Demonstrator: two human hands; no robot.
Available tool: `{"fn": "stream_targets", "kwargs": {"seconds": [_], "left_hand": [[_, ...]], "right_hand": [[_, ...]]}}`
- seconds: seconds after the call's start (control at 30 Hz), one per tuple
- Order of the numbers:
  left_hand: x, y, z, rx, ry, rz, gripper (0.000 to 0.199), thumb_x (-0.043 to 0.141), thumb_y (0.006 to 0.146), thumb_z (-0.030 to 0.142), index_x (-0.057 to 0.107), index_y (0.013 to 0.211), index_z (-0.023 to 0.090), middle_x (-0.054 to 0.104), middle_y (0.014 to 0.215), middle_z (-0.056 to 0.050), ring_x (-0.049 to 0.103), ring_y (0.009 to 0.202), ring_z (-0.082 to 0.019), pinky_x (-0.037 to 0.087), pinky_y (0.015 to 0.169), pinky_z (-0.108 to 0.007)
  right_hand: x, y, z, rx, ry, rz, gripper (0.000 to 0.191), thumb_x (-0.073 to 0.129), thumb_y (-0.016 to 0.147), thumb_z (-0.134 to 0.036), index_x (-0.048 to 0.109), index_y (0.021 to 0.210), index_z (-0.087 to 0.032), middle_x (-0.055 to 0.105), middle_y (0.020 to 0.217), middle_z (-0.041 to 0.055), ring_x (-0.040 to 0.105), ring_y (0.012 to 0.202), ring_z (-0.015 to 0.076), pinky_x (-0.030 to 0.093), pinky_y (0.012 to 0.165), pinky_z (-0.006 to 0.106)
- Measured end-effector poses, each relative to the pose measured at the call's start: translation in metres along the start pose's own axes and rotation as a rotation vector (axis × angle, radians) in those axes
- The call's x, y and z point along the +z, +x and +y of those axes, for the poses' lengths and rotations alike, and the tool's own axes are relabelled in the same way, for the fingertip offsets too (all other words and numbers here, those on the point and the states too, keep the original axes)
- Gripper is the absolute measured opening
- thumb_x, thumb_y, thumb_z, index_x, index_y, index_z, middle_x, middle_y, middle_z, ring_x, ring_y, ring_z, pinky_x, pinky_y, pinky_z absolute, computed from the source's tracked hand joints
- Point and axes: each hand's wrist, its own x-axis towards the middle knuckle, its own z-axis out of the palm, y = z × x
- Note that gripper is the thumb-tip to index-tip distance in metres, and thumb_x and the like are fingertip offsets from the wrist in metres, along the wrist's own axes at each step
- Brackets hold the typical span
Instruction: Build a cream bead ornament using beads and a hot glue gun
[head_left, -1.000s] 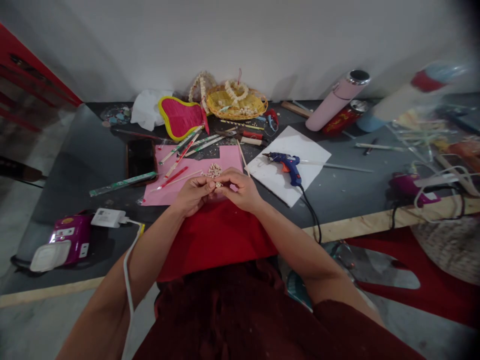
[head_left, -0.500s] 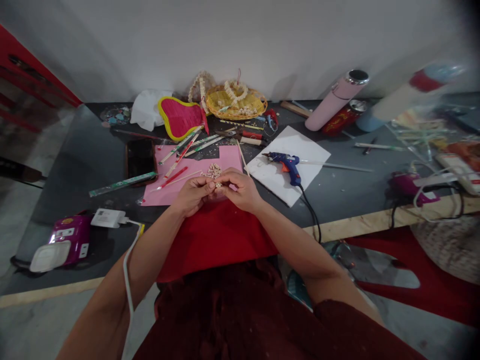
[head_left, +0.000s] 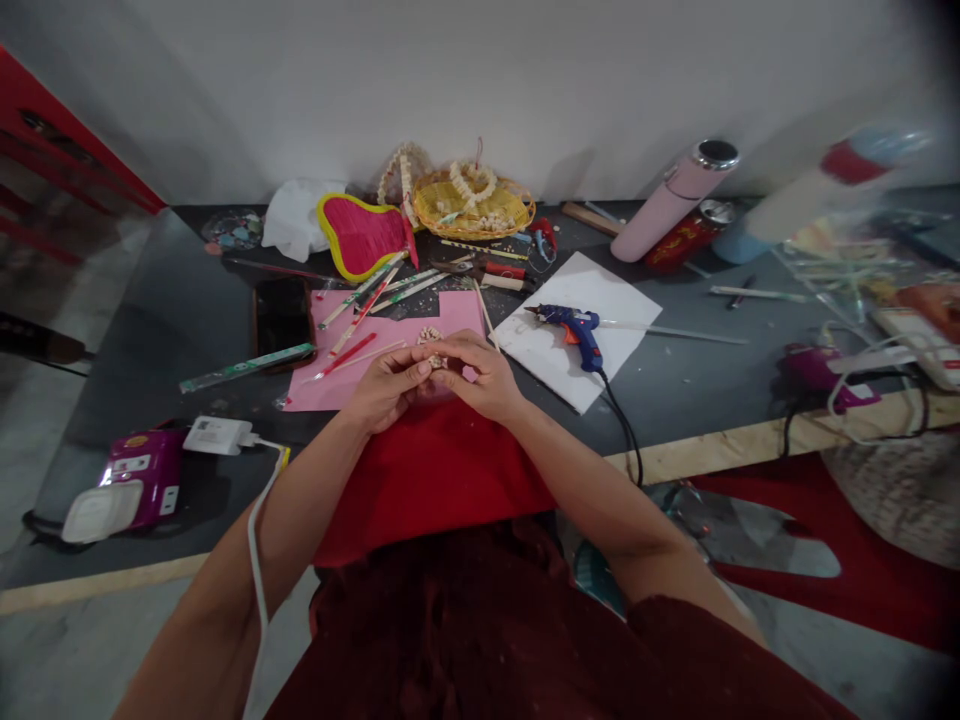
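Observation:
My left hand (head_left: 388,388) and my right hand (head_left: 480,376) meet over the near edge of a pink sheet (head_left: 461,312). Between their fingertips they pinch a small cluster of pale wooden pieces (head_left: 436,362). Just beyond the fingers lies a pile of similar short pieces (head_left: 428,334), partly hidden by my right hand. Red and green packaged sticks (head_left: 361,312) lie on the sheet left of the pile. A blue glue gun (head_left: 576,332) rests on a white board (head_left: 570,285) to the right.
Along the wall stand a yellow basket (head_left: 491,222) with beaded pieces, a pink flask (head_left: 671,200) and a red can (head_left: 686,238). A phone (head_left: 282,318) lies left of the sheet. Purple power boxes (head_left: 142,475) sit at the left; a white cable (head_left: 255,560) crosses my left forearm.
My right hand's fingers have shifted slightly over the small cluster, covering more of the loose pile. Both arms stay in nearly the same place.

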Motion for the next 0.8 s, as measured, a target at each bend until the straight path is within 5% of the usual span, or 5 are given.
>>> {"fn": "stream_targets", "kwargs": {"seconds": [0.2, 0.8], "left_hand": [[-0.0019, 0.0026, -0.0019, 0.015, -0.019, -0.033, 0.023, 0.077, 0.065, 0.025, 0.064, 0.079, 0.012, 0.059, 0.063, 0.001, 0.052, 0.053, -0.006, 0.041, 0.052, -0.017], [-0.0015, 0.0018, -0.0028, 0.025, 0.072, -0.007, 0.023, 0.076, 0.066, 0.026, 0.06, 0.077, 0.014, 0.058, 0.06, 0.002, 0.051, 0.052, -0.006, 0.037, 0.049, -0.017]], "right_hand": [[-0.0005, -0.0005, 0.0021, -0.025, -0.058, 0.122, 0.016, 0.062, 0.082, -0.028, 0.068, 0.096, -0.025, 0.06, 0.089, 0.0033, 0.058, 0.077, 0.0116, 0.05, 0.064, 0.025], [0.0031, -0.0025, -0.002, -0.071, -0.202, 0.061, 0.007, 0.049, 0.087, -0.017, 0.056, 0.088, -0.02, 0.055, 0.085, 0.0037, 0.055, 0.082, 0.0136, 0.048, 0.071, 0.028]]}}
